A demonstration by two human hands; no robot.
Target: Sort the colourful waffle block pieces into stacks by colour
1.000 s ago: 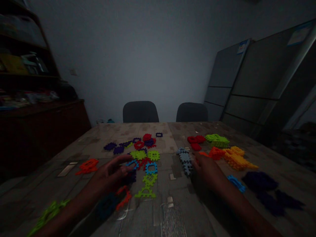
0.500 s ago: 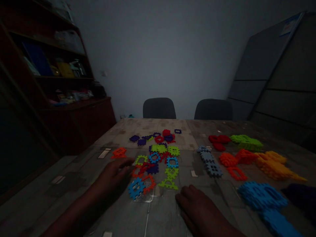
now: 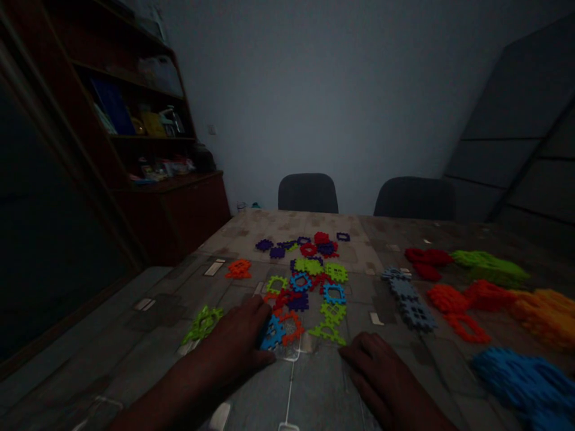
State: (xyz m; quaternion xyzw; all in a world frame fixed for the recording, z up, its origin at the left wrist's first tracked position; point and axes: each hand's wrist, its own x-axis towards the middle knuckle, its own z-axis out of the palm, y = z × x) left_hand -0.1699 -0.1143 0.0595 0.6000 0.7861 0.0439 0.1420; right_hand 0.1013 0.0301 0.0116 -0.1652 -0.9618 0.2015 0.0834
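Note:
My left hand (image 3: pixel 245 335) reaches over the left edge of a blue notched plastic tile (image 3: pixel 275 333), thumb spread from the fingers. Part of that tile is hidden behind the hand, and no firm grip shows. Joined to its right is an orange tile (image 3: pixel 293 327). My right hand (image 3: pixel 375 365) rests on the table with fingers loosely curled and nothing visible in them. Just beyond its fingertips lies a green triangular tile (image 3: pixel 327 331), below a green square tile (image 3: pixel 333 312) and a blue frame tile (image 3: pixel 333 293). A green piece (image 3: pixel 204 323) lies beside my left forearm.
Purple tiles (image 3: pixel 277 253) and red tiles (image 3: pixel 308 249) lie farther back. At right are a grey strip (image 3: pixel 411 302) and piles of orange (image 3: pixel 453 302), green (image 3: pixel 489 266), yellow (image 3: pixel 548 314) and blue pieces (image 3: pixel 523 377). Two chairs (image 3: pixel 308 193) stand behind the table (image 3: pixel 251 230).
My left hand has moved right and nearer, onto the edge of the blue tile. The green piece beside the forearm now shows. My right hand stays put; the whole view has shifted.

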